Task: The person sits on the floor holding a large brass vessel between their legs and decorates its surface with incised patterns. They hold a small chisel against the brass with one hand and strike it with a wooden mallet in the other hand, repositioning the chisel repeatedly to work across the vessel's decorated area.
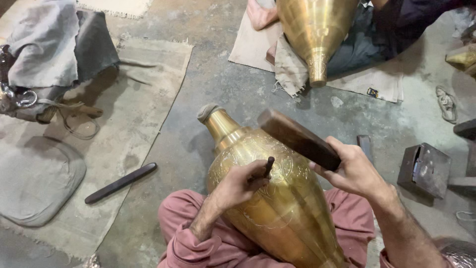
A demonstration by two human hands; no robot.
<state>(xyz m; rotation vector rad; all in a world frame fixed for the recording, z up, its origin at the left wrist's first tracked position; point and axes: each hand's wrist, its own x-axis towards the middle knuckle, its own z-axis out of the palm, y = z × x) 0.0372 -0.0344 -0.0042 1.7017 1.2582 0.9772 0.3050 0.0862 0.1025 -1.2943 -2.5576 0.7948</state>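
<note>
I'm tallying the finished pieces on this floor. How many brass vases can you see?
2: one brass vase lies across the person's lap under both hands; a second vase is at top centre beside another person. More may sit out of frame.

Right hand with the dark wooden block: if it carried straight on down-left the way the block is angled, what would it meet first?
Most likely the top end of the small dark punch that the left hand holds against the brass vase. The right hand holds the wooden block just above it; the exact gap is hard to judge from this view.
</note>
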